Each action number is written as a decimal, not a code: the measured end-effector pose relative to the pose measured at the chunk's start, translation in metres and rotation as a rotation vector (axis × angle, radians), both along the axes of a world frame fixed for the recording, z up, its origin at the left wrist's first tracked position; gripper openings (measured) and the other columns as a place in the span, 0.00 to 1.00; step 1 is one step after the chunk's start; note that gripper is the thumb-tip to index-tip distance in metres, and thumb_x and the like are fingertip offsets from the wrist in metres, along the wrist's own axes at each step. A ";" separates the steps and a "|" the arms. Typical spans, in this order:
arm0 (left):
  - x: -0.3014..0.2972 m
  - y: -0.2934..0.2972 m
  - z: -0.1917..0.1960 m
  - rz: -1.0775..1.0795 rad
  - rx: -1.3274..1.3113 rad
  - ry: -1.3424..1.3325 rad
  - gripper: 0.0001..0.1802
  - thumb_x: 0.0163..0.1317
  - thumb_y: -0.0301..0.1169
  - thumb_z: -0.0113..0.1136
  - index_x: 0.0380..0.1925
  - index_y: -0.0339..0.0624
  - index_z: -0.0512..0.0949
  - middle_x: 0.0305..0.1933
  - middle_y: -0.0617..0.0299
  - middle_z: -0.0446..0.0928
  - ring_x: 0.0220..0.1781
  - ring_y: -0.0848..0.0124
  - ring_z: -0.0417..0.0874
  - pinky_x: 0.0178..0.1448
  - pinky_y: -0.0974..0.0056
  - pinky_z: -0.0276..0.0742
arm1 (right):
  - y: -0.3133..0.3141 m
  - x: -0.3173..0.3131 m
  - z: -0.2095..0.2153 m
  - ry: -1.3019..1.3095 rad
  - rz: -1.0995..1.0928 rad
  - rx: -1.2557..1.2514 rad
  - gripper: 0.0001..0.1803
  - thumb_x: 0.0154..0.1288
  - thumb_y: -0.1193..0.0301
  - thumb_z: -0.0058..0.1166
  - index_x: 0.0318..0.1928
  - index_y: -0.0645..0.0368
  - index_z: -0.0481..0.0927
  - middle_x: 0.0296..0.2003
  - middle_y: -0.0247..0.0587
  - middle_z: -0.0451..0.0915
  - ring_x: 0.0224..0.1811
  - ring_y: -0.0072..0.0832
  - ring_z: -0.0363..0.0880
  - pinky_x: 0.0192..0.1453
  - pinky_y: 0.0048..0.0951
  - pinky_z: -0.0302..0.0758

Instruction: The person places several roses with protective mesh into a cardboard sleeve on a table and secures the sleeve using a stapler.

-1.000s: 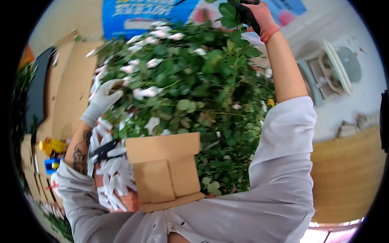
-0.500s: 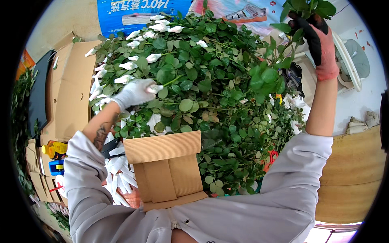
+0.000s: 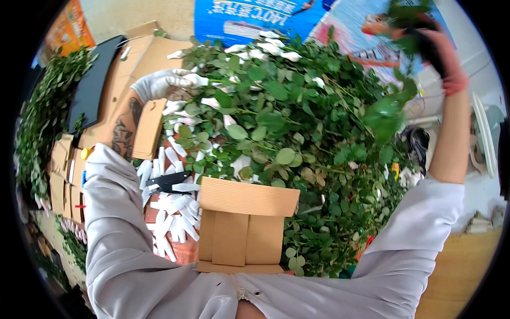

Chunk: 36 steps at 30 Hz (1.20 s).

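1. White-gloved left hand (image 3: pixel 167 83) is closing around stems at ten o'clock of the big heap of green leafy rose stems (image 3: pixel 297 143).
2. Red-and-black-gloved right hand (image 3: pixel 433 50) is gripping a leafy green sprig (image 3: pixel 409 16) at one o'clock.

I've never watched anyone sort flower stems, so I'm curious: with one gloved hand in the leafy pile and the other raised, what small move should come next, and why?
Probably closing the left hand around one stem in the leafy pile. Its white-gloved fingers rest at the pile's upper left edge among the wrapped buds, while the right hand is raised high, gripping a leafy sprig, so it looks occupied.
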<state>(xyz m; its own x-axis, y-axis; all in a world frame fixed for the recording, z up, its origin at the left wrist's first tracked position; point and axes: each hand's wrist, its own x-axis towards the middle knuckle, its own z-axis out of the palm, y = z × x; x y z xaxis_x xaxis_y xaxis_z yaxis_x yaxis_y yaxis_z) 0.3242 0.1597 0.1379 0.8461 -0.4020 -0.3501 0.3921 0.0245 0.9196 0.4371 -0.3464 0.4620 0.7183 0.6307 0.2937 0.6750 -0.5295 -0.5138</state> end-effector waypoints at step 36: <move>0.021 -0.104 -0.070 -0.082 1.122 -0.920 0.30 0.46 0.39 0.60 0.53 0.43 0.74 0.51 0.48 0.76 0.54 0.53 0.77 0.56 0.55 0.72 | -0.176 -0.109 0.034 -0.466 -0.527 0.530 0.19 0.68 0.66 0.46 0.56 0.61 0.72 0.52 0.45 0.74 0.54 0.36 0.73 0.59 0.35 0.69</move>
<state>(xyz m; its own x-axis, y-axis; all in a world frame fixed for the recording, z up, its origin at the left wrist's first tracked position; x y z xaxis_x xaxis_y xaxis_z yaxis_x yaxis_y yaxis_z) 0.3448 0.0553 0.0677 0.9289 -0.3442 0.1369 -0.3703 -0.8559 0.3610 0.3281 -0.5220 0.4963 0.6117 -0.0514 0.7894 0.6124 -0.6008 -0.5137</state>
